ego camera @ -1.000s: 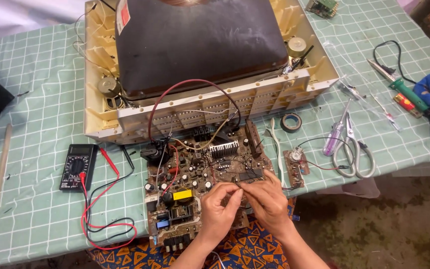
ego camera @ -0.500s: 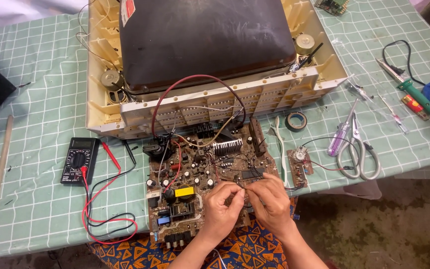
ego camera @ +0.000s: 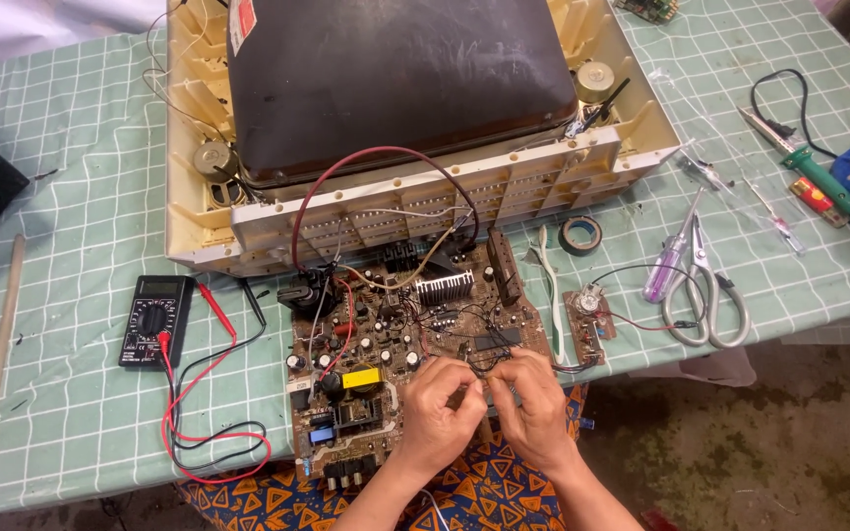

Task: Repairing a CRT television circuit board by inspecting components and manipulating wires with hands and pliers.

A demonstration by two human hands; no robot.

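Brown circuit board [ego camera: 386, 354], densely studded, flat

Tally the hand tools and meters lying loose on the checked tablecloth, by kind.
Black digital multimeter with red and black leads: 1
Steel scissors with grey handles: 1
Purple-handled screwdriver: 1
Roll of black tape: 1
White toothbrush: 1
Green-handled soldering iron: 1
Total: 6

One head-worn view, looking steeply down from above the table [ego camera: 71, 433], fairly close: circuit board [ego camera: 395, 364] low centre, the open television shell [ego camera: 425, 197] filling the top.
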